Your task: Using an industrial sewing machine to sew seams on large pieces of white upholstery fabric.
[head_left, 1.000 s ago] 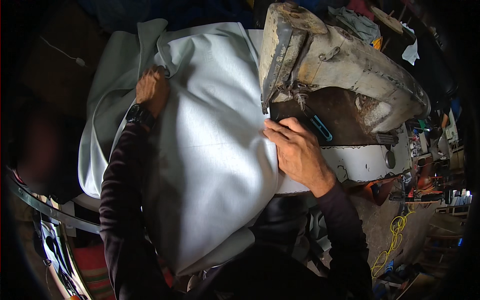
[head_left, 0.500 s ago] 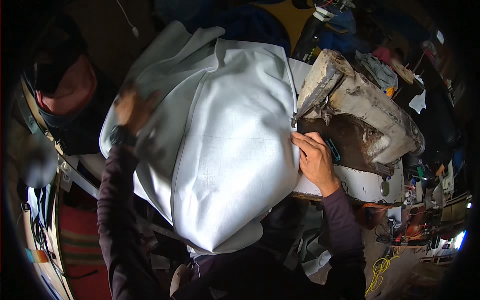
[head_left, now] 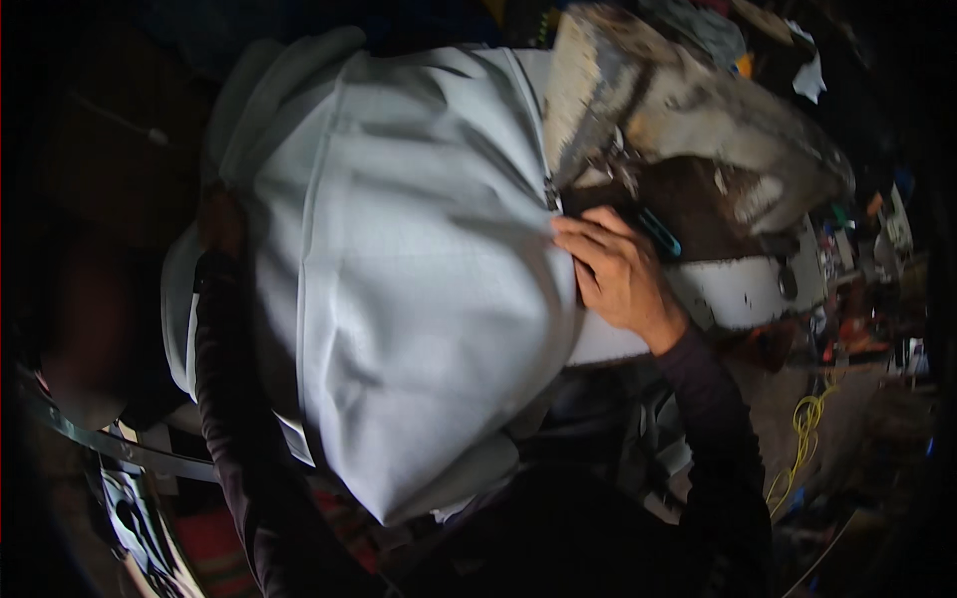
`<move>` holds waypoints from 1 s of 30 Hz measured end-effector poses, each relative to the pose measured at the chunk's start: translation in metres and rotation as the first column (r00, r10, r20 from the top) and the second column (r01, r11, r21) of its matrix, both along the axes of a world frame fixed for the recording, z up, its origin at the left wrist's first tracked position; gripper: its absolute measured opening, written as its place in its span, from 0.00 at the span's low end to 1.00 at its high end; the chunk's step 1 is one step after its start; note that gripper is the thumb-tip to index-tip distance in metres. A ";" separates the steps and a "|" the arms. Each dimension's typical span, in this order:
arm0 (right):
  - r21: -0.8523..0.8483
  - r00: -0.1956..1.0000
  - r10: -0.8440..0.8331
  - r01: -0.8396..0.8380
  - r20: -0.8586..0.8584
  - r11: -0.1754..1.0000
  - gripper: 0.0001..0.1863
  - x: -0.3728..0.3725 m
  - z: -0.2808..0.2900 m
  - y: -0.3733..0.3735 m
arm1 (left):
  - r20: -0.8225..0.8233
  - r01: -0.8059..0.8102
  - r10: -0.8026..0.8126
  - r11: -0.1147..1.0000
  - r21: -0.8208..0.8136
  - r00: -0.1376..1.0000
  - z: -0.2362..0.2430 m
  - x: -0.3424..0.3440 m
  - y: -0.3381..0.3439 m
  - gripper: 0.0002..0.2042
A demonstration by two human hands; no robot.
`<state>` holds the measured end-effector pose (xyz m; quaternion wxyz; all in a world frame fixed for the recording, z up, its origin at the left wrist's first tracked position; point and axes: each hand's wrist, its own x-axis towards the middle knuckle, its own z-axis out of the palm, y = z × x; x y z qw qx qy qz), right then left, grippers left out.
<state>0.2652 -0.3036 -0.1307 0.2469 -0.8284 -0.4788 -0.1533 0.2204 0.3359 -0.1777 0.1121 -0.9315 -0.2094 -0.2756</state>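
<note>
A large light-grey sheet of what looks like leatherette, with a raised seam running down it, lies bunched over the white machine table. Its right edge passes under the needle area of a worn, paint-chipped sewing machine. My right hand has its fingers closed on that edge, just in front of the machine's foot. At the sheet's left side, in deep shadow, is my left hand; its fingers are too dark to make out. A small turquoise tool lies on the machine bed beside my right hand.
The white table edge stretches below the machine. Yellow cable lies coiled on the floor at the right. A curved metal rim runs along the lower left. Cloth scraps are heaped behind the machine.
The view has shifted and darkened. My left hand has moved from on top of the sheet to its left side. My right hand stays at the edge near the machine's foot.
</note>
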 end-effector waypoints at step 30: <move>0.755 0.127 0.745 0.084 -0.655 0.650 0.21 -0.265 -0.016 0.001 | -0.348 0.272 -0.411 0.882 -0.385 0.842 0.078 -0.177 -0.319 0.26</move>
